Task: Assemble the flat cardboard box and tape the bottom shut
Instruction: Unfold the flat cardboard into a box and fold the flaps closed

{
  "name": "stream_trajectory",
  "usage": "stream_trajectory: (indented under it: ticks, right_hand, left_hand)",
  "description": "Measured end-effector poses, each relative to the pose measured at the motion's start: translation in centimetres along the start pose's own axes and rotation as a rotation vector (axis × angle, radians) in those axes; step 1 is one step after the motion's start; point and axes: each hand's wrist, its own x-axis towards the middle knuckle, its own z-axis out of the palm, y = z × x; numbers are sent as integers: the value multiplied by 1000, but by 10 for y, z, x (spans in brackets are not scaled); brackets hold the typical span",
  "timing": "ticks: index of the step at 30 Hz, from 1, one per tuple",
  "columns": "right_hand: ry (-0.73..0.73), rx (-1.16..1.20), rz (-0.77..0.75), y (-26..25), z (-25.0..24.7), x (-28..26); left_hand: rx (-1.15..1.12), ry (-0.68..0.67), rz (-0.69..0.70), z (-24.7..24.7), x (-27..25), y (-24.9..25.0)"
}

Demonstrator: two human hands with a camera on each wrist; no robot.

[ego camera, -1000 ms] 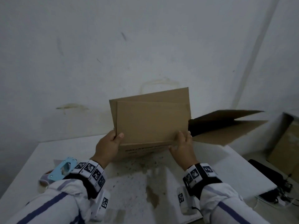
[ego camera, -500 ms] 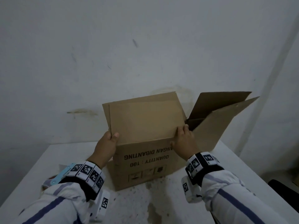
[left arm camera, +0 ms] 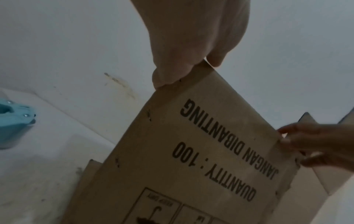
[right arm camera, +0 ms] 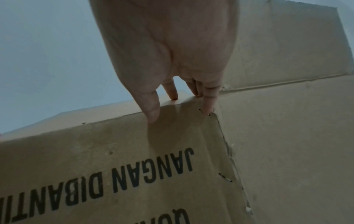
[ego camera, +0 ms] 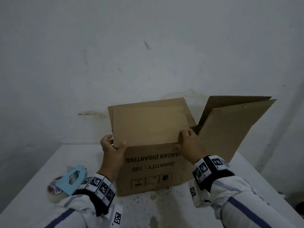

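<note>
A brown cardboard box [ego camera: 156, 170] stands on the white table [ego camera: 32, 186], its print "QUANTITY : 100" upside down and facing me. Its near flap [ego camera: 148, 125] points up, and a side panel with flaps [ego camera: 230, 125] juts out to the right. My left hand [ego camera: 111, 148] pinches the flap's lower left corner, thumb in front; the left wrist view shows this pinch by the left hand [left arm camera: 191, 68] on the box [left arm camera: 191, 159]. My right hand [ego camera: 189, 145] grips the right corner at the fold. In the right wrist view the right hand [right arm camera: 172, 98] has its thumb on the printed panel [right arm camera: 114, 166].
A light blue tape dispenser [ego camera: 70, 180] with a roll of clear tape lies on the table left of the box, close to my left wrist; it also shows as the dispenser [left arm camera: 13, 124]. A white wall stands right behind the table. Dark specks stain the tabletop in front.
The box has come down from in front of me to stand on the table, printed panel now showing. The right side panel has swung up and outward. Both hands kept hold of it.
</note>
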Motion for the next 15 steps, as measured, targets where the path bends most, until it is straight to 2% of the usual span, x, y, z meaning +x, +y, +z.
stream_trajectory:
  ticks: [4, 7, 11, 15]
  right_hand:
    - [-60, 67, 19, -2, -5, 3]
    - [-37, 179, -5, -7, -10, 5]
    - [76, 114, -209, -38, -29, 1]
    - [74, 52, -371, -84, -44, 3]
  left_hand:
    - [66, -52, 19, -4, 5, -5]
    - [115, -52, 32, -9, 14, 0]
    - [171, -65, 61, -10, 19, 4]
    - [147, -82, 81, -14, 18, 2]
